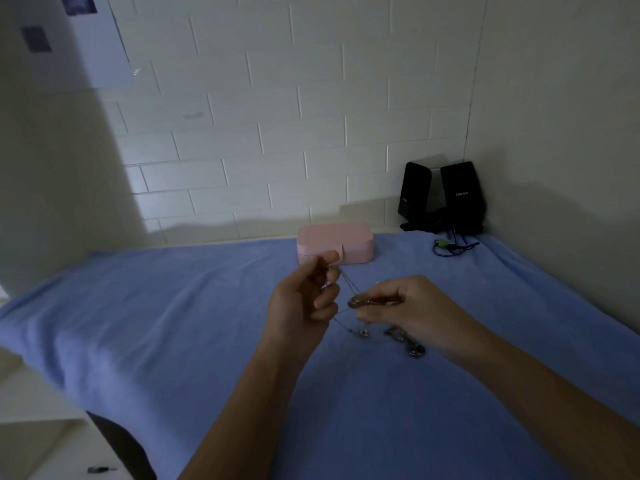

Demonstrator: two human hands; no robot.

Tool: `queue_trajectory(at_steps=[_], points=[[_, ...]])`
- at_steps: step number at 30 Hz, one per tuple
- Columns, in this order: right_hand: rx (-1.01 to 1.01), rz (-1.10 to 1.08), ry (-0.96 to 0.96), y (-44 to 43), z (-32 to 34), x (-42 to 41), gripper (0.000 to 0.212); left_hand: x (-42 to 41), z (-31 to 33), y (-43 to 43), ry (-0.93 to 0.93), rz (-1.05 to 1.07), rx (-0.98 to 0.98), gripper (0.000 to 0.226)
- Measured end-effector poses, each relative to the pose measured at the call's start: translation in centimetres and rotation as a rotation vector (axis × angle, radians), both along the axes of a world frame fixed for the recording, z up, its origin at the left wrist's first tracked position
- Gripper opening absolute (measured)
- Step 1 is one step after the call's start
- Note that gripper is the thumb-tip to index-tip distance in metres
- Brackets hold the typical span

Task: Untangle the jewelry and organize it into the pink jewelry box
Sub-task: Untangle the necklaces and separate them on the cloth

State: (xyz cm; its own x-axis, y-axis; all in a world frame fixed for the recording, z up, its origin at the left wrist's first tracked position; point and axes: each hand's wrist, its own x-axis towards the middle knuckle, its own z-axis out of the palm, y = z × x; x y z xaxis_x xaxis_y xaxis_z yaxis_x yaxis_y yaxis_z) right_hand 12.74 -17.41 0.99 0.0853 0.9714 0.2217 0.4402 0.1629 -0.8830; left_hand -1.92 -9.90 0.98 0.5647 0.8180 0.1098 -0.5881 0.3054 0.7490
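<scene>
Between the hands (302, 303) (410, 306) (aloft), tangled jewelry (355, 301)

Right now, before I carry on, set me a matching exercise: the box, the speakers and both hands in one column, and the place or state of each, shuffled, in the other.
Things:
1. pink box
2. speakers
3. left hand
4. right hand

Place or state:
a. pinches the tangled cluster
b. stand in the far right corner
c. lid shut, at the back of the blue cloth
d. raised, pinches a thin chain

Pairs: 1-c, 2-b, 3-d, 4-a.
</scene>
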Motion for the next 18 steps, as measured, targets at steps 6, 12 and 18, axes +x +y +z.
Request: queue_trajectory(at_steps=[6, 12, 18], points=[[0.054, 0.073, -0.169, -0.3, -0.2, -0.7, 0.03, -0.2, 0.1, 0.1, -0.018, 0.027, -0.009, 0.021], [-0.114, 0.104, -0.136, -0.1, -0.3, -0.5, 0.026, -0.5, 0.1, 0.3, -0.02, 0.061, 0.005, 0.019], [-0.172, 0.113, -0.073, -0.2, 0.0, 0.3, 0.03, -0.4, 0.1, 0.5, 0.084, 0.234, 0.006, 0.02]])
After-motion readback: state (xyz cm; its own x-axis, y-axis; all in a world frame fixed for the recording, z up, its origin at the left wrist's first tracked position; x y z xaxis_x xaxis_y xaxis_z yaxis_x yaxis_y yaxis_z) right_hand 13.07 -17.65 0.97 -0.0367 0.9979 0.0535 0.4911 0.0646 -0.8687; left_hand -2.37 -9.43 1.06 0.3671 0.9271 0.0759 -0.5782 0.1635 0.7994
